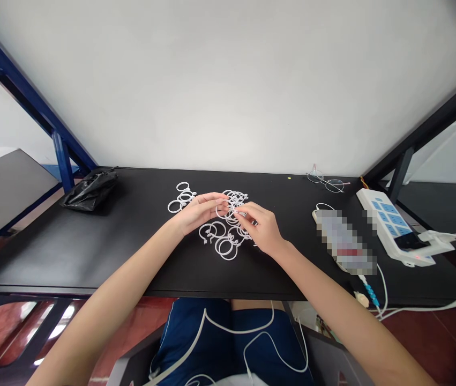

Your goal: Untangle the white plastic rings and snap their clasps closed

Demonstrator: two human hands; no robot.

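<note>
Both my hands meet over the black desk, holding a white plastic curtain ring (223, 217) between them. My left hand (199, 213) pinches its upper left side with thumb and fingers. At the ring's right side, where a small eyelet seems to be, my right hand (261, 228) has thumb and forefinger closed; the fingertips partly hide this spot. Beneath and around my hands lies a loose pile of similar white rings (228, 259), some with small eyelets. A smaller group of rings (185, 197) rests just left of my left hand.
On the black desk (139, 236), a crumpled black plastic bag (93, 188) lies far left. Eyeglasses (334, 185) sit at the back right. A blurred-out phone (344, 241) with a cable and a white power strip (392, 222) occupy the right side. White cables cross my lap.
</note>
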